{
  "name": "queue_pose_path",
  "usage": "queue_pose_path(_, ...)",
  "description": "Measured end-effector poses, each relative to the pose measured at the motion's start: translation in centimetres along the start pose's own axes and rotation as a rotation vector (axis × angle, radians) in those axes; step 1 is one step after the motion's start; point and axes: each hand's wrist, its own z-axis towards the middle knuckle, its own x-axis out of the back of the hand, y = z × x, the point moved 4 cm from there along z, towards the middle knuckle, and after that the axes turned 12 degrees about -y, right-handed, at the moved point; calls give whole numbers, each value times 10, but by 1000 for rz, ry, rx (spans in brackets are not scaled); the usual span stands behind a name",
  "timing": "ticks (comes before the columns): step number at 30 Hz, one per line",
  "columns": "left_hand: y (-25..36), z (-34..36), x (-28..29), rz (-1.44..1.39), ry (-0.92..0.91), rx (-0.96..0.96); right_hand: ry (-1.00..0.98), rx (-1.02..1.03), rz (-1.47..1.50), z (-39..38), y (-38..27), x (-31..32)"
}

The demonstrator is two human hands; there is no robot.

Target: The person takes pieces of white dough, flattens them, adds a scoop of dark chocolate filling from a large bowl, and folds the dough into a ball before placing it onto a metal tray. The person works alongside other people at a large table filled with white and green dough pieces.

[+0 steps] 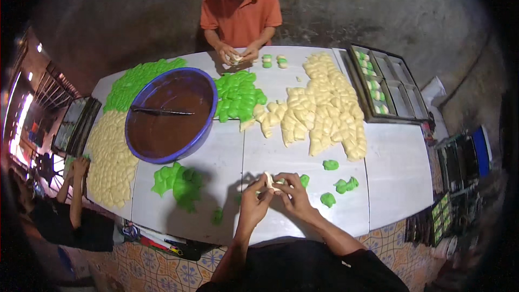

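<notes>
Above the near part of the white table, my left hand [254, 204] and my right hand [294, 194] meet, closed with their fingertips on one small piece of cream dough [269, 180]. The dough stands up between the fingers, and its lower part is hidden. Loose green dough pieces [327, 200] lie to the right of my right hand. Left of my left hand rests a clump of green dough [184, 184]. Farther off spreads a large sheet of cream dough lumps [324, 108], touching a patch of green dough [238, 96].
A blue basin [212, 121] of brown filling, a flat stick across it, stands left of centre. Across the table [400, 151] a co-worker in an orange shirt [240, 13] handles dough. Another person's arms [75, 194] reach in at left. A divided metal tray [386, 84] holds green-and-cream pieces.
</notes>
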Motion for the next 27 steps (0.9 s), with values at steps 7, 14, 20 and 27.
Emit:
queue_pose_path(7, -19, -14, -18, -356, -86, 14, 112, -133, 452, -16, -4, 9)
queue_pose_path(14, -34, -24, -33, -148, 89, -79, 89, -419, 505, -37, 4, -4)
queue_pose_path(20, -47, -21, -33, -236, 112, -102, 89, -387, 369, -35, 21, -10)
queue_pose_path(27, -51, -15, -14, -419, 3, -115, -535, -693, 996, -30, 40, -25)
